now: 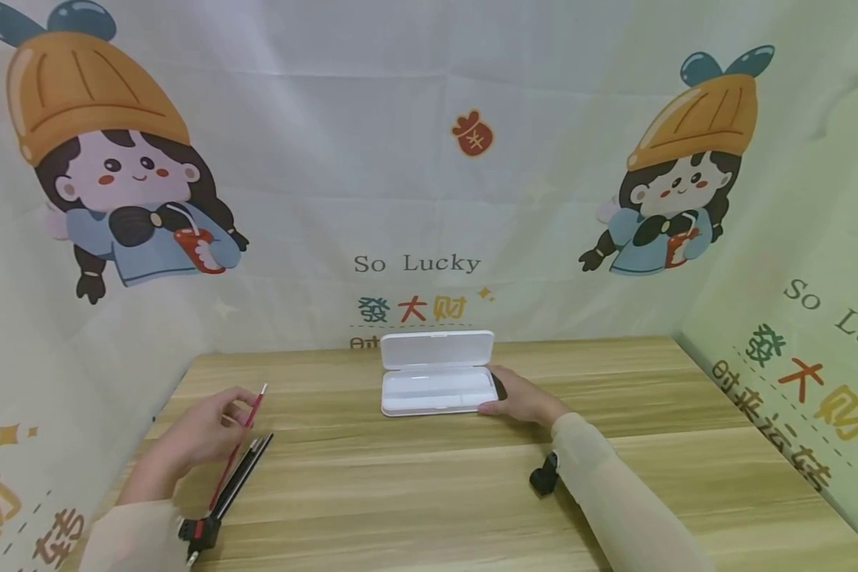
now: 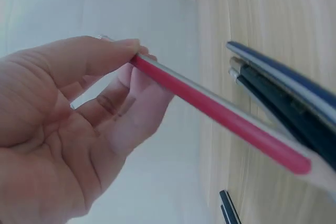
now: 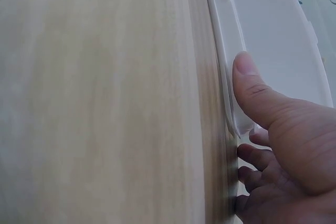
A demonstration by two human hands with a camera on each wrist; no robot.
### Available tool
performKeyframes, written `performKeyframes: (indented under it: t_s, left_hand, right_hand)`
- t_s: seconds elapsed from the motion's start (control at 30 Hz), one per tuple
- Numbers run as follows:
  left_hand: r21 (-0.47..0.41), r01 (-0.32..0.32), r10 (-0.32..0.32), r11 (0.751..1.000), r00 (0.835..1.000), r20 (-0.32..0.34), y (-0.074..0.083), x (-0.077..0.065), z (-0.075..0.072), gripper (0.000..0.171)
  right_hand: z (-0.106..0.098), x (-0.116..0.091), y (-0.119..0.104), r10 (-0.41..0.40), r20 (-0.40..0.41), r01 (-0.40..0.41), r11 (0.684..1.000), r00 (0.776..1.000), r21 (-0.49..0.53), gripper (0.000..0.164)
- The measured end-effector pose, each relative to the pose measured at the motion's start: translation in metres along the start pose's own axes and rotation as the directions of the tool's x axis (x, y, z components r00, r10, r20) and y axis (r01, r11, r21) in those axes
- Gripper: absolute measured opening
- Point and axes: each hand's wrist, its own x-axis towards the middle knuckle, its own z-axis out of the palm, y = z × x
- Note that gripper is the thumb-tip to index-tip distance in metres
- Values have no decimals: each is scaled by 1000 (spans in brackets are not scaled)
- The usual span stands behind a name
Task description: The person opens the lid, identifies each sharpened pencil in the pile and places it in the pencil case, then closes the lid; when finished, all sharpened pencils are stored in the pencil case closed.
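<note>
My left hand pinches one slim red pencil-like stick near its upper end, thumb closed against fingertips; the stick slants over the left part of the wood-grained tabletop, its long axis running from near edge towards far edge. From this grip, the open white rectangular plastic case lies to the right, near the middle of the far edge, its long axis left to right, crosswise to the stick. My right hand is the nearer one to it, gripping its right end, thumb at the front.

I count one case with one raised white lid and one red stick. Beside that stick I make out one dark-blue stick and two blackish sticks; whether others lie hidden, I cannot tell.
</note>
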Motion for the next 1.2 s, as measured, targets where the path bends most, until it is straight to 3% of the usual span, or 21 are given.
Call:
performKeyframes:
  t_s: [0.4,0.67,1.0,1.2]
  left_hand:
    - [49,-111,114,993,991,-64,20,14,10,40]
    - [29,-162,165,986,979,-121,34,25,18,42]
    - [75,-265,275,961,933,-234,46,41,27,40]
    - [32,-311,306,950,906,-291,50,53,39,41]
  right_hand:
    - [-1,0,0,-19,-9,19,1000,1000,4,77]
    - [-1,0,-1,-1,4,1,1000,1000,0,78]
    - [-2,-1,-2,-2,8,2,1000,1000,-10,77]
    - [-1,1,2,13,2,-13,1000,1000,-13,79]
